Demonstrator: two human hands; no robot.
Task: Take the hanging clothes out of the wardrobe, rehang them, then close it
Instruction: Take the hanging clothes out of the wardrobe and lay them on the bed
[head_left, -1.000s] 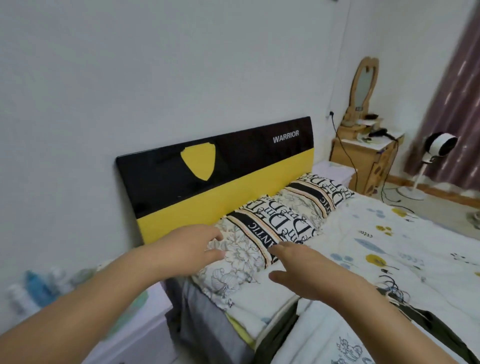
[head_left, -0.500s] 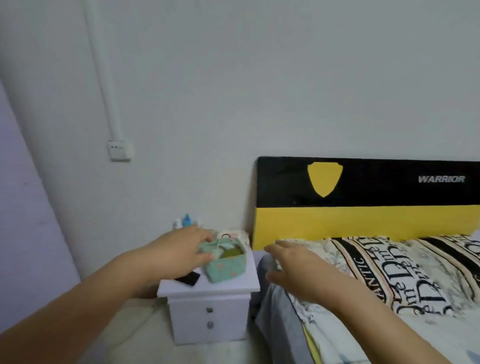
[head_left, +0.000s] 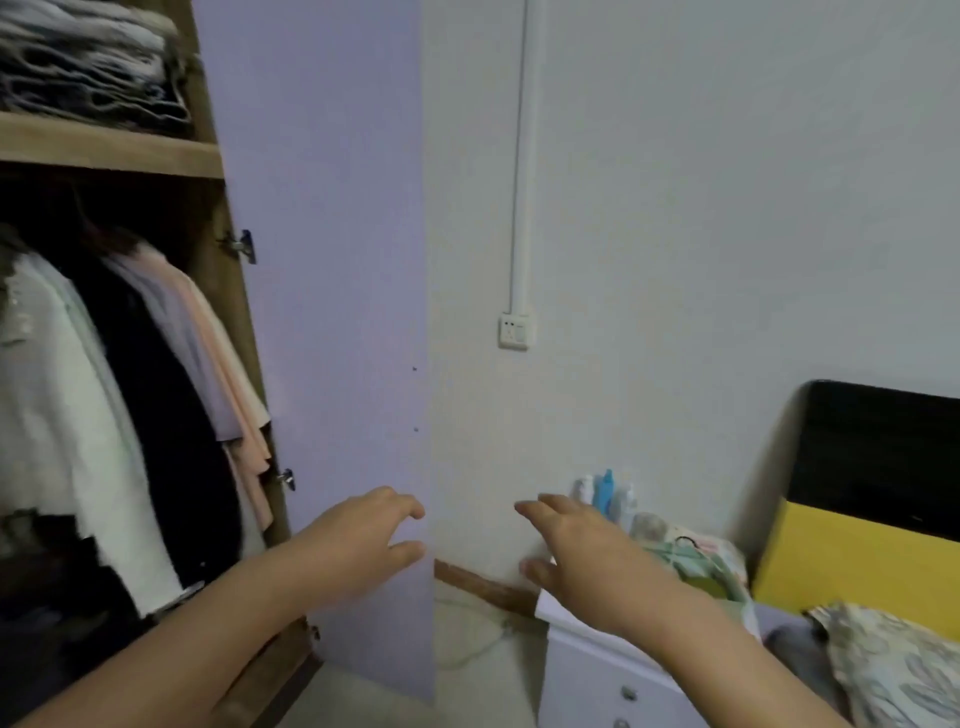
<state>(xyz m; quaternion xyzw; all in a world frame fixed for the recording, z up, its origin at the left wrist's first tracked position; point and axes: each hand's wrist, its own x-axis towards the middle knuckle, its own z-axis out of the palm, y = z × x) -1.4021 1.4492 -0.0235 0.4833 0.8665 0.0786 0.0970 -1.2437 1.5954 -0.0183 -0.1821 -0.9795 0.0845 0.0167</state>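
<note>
The wardrobe stands open at the left, its lilac door swung out flat against the wall. Inside hang several garments: a white one, a black one and a peach one nearest the door. Folded clothes lie on the wooden shelf above them. My left hand reaches forward in front of the door's lower part, fingers loose, holding nothing. My right hand is stretched out beside it, also empty, in front of the white wall.
A white bedside cabinet with small bottles and a green pouch stands at the lower right. Beyond it are the black and yellow headboard and a patterned pillow. A wall socket sits under a white conduit.
My view has swung left from the bed and bedside cabinet to the open wardrobe. Both hands stay stretched out in front of me, empty.
</note>
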